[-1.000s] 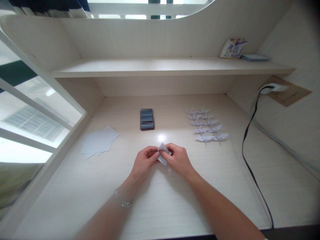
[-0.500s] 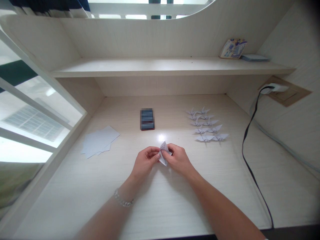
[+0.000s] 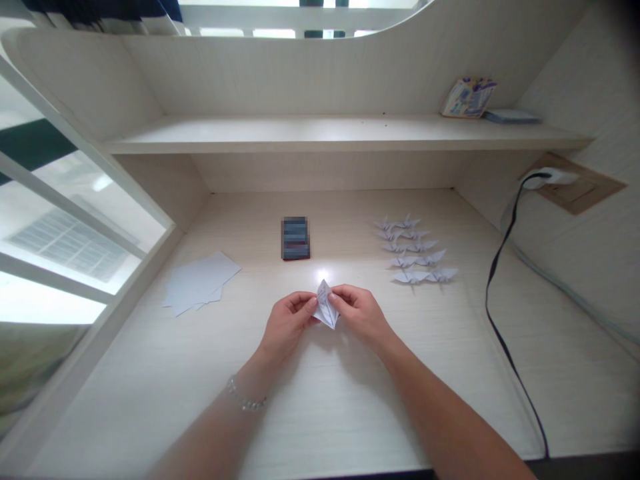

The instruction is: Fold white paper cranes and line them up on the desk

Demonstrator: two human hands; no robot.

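Between my hands is a small folded white paper [image 3: 326, 308], diamond-shaped with a pointed top and visible creases. My left hand [image 3: 291, 323] pinches its left side between thumb and fingers. On the other side my right hand [image 3: 361, 315] grips the paper's right edge, thumb on the front face. To the right stand several white folded paper cranes [image 3: 411, 248], set in two columns. A loose stack of white paper sheets [image 3: 200, 283] lies on the left of the desk.
A dark blurred rectangular object [image 3: 295, 238] lies behind my hands. A black cord [image 3: 493, 293] runs from a wall socket [image 3: 575, 181] down the right side to the front edge. The shelf [image 3: 280, 133] above holds a colourful packet [image 3: 469, 98] and a flat pale item [image 3: 513, 116].
The folded paper has turned to show its creased face more openly, and my fingers have shifted outward to its side edges. The cranes and sheets stay in place.
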